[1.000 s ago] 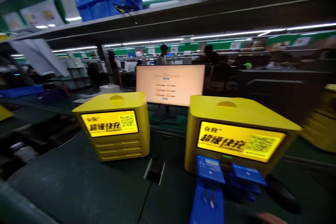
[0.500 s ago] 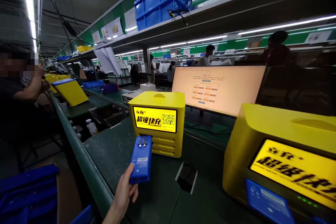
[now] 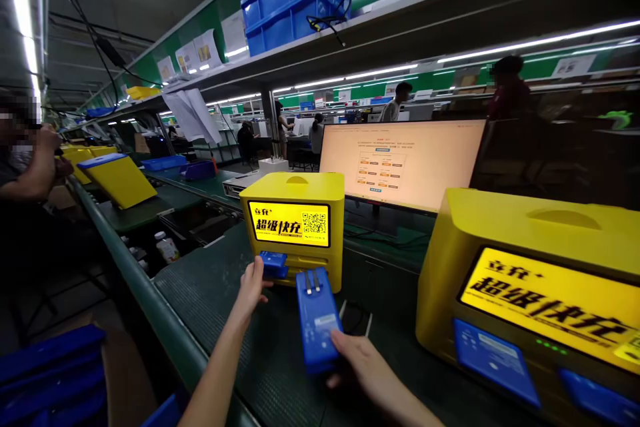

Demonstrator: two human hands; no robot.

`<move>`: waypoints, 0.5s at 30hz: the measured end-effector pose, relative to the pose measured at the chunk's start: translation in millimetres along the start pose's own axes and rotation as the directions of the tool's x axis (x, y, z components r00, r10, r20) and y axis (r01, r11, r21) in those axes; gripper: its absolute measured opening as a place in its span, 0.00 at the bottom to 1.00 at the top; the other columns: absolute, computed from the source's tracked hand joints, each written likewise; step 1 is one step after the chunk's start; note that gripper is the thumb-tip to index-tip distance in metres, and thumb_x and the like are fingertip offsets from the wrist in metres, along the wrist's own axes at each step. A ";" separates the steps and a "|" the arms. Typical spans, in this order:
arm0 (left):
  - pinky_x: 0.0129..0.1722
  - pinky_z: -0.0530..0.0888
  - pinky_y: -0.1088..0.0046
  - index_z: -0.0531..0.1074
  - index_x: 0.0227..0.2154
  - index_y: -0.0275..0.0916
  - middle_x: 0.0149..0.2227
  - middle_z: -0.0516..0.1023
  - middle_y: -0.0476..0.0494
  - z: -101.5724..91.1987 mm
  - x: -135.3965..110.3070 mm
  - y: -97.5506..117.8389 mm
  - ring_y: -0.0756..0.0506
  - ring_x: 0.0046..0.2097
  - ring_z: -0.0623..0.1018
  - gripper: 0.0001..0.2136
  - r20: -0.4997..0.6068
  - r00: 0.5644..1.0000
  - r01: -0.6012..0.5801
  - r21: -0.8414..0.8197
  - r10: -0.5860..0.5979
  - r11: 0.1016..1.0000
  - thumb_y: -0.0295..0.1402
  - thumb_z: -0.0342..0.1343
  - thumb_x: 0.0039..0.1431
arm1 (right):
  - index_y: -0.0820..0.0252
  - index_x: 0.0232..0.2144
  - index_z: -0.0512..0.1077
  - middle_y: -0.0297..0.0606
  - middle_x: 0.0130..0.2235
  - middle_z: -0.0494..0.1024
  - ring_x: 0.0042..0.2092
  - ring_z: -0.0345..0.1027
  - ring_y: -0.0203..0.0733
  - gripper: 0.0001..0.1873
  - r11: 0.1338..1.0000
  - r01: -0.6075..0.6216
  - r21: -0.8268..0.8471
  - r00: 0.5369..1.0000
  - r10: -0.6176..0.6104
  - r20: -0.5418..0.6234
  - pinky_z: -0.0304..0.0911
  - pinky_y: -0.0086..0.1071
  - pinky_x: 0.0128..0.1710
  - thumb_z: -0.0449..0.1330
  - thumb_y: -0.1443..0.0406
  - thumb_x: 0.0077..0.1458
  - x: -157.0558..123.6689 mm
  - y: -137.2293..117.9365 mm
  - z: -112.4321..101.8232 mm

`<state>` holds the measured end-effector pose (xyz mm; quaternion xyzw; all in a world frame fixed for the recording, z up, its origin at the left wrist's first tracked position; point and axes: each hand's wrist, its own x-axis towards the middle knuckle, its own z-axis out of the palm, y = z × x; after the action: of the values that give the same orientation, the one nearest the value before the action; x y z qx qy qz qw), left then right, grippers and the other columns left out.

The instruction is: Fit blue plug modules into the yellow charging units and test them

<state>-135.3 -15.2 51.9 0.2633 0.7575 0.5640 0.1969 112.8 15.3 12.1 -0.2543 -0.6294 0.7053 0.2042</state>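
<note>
My left hand (image 3: 251, 285) presses a blue power bank (image 3: 273, 261) into a slot at the front of the left yellow charging station (image 3: 295, 190), fingertips against its rear end. My right hand (image 3: 361, 363) holds a second blue power bank (image 3: 316, 317) by its near end, its two cable plugs pointing at the same station. A second yellow charging station (image 3: 530, 233) stands at the right with blue power banks (image 3: 496, 361) sticking out of its slots.
A lit monitor (image 3: 400, 163) stands behind the stations on the dark green bench (image 3: 210, 287). A co-worker's arm (image 3: 30, 170) is at the far left beside more yellow units (image 3: 117, 177). Blue crates (image 3: 295, 0) sit on the overhead shelf, blue bins (image 3: 50, 373) at lower left.
My left hand carried its power bank forward into the left station's slot. My right hand has come into view with another power bank. The view shifted slightly right.
</note>
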 end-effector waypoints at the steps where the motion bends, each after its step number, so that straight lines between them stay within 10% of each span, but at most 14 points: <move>1: 0.29 0.73 0.70 0.60 0.52 0.36 0.54 0.61 0.31 -1.1 -12.0 -6.0 0.40 0.45 0.74 0.32 -0.065 0.997 -0.047 0.043 0.050 0.998 0.59 0.37 0.58 | 0.66 0.30 0.75 0.45 0.32 0.75 0.33 0.71 0.46 0.40 0.993 0.001 0.115 1.000 0.000 -0.009 0.69 0.36 0.32 0.51 0.33 0.46 14.2 -1.5 11.7; 3: 0.49 0.71 0.61 0.61 0.53 0.39 0.60 0.54 0.34 -3.9 -38.4 -21.1 0.38 0.56 0.65 0.27 -0.152 0.941 -0.264 0.232 0.303 0.936 0.54 0.40 0.60 | 0.67 0.32 0.74 0.45 0.34 0.75 0.38 0.70 0.48 0.40 0.951 0.011 0.308 0.996 0.017 -0.088 0.68 0.34 0.33 0.57 0.34 0.41 38.2 -3.3 32.2; 4: 0.55 0.65 0.59 0.61 0.55 0.41 0.61 0.54 0.36 -4.3 -49.2 -28.7 0.38 0.59 0.62 0.25 -0.091 0.845 -0.454 0.397 0.526 0.798 0.50 0.41 0.62 | 0.67 0.34 0.74 0.45 0.35 0.75 0.40 0.69 0.49 0.41 0.932 0.032 0.362 0.991 0.017 -0.132 0.68 0.34 0.35 0.58 0.34 0.40 48.2 -4.7 40.6; 7: 0.64 0.50 0.58 0.58 0.59 0.42 0.60 0.61 0.39 2.1 -57.6 -41.2 0.40 0.62 0.59 0.23 0.396 0.352 -0.798 0.601 0.848 0.051 0.39 0.48 0.62 | 0.66 0.40 0.73 0.45 0.39 0.75 0.43 0.68 0.49 0.43 0.916 0.139 0.376 0.981 -0.076 -0.178 0.65 0.38 0.45 0.52 0.33 0.44 69.9 -14.9 53.9; 9: 0.65 0.44 0.55 0.54 0.61 0.41 0.57 0.66 0.38 12.4 -43.1 -38.4 0.39 0.64 0.56 0.26 0.531 0.158 -0.810 0.551 0.832 -0.198 0.34 0.51 0.61 | 0.64 0.42 0.73 0.45 0.42 0.75 0.45 0.68 0.48 0.43 0.931 0.197 0.309 0.973 -0.148 -0.176 0.61 0.40 0.50 0.48 0.33 0.48 74.2 -21.5 48.4; 12: 0.63 0.44 0.48 0.52 0.62 0.41 0.56 0.68 0.35 33.4 -15.1 -26.0 0.37 0.64 0.57 0.28 0.455 0.138 -0.781 0.596 0.880 -0.186 0.32 0.53 0.60 | 0.61 0.41 0.74 0.46 0.44 0.73 0.47 0.66 0.50 0.38 0.960 0.207 0.191 0.962 -0.164 -0.218 0.60 0.43 0.51 0.54 0.35 0.46 51.4 -11.6 13.1; 15: 0.62 0.43 0.43 0.56 0.61 0.39 0.60 0.61 0.29 59.8 -13.8 -11.5 0.34 0.63 0.56 0.25 0.314 0.297 -0.781 0.623 0.902 0.040 0.32 0.51 0.61 | 0.55 0.42 0.75 0.44 0.43 0.73 0.47 0.66 0.49 0.26 0.949 0.283 -0.137 0.930 -0.306 -0.203 0.61 0.40 0.50 0.58 0.44 0.51 -12.1 27.6 -44.3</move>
<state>-90.9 18.6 23.8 0.6595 0.6115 0.2630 -0.3492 150.5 39.3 -17.5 -0.2443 -0.6699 0.5998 0.3630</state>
